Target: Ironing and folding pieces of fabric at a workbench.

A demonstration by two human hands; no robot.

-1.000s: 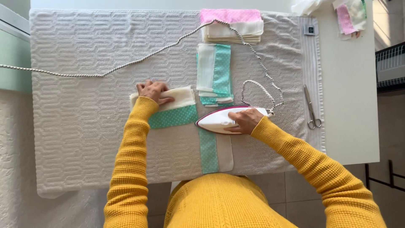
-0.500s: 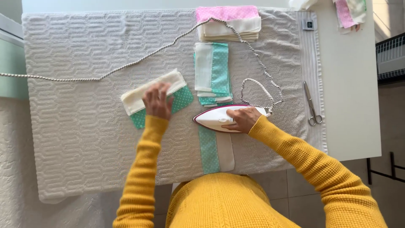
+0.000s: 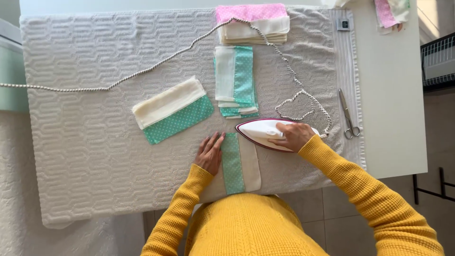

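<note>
My right hand (image 3: pixel 295 136) grips a white iron (image 3: pixel 265 132) with a dark red rim, lying on its side on the padded ironing mat (image 3: pixel 95 156), its tip pointing left. My left hand (image 3: pixel 210 152) rests flat, fingers apart, on the left edge of a teal-and-cream fabric strip (image 3: pixel 239 163) that lies lengthwise just below the iron. A folded teal-and-cream piece (image 3: pixel 171 110) lies loose and tilted on the mat, left of both hands.
A stack of teal-and-cream pieces (image 3: pixel 235 80) lies above the iron, and a pink-topped fabric pile (image 3: pixel 253 22) sits at the far edge. The iron's braided cord (image 3: pixel 156 66) crosses the mat and loops beside the scissors (image 3: pixel 348 116) on the right.
My left hand carried the folded teal-and-cream piece out to the left, let it go, and came back flat onto the strip below the iron. The right hand stayed on the iron.
</note>
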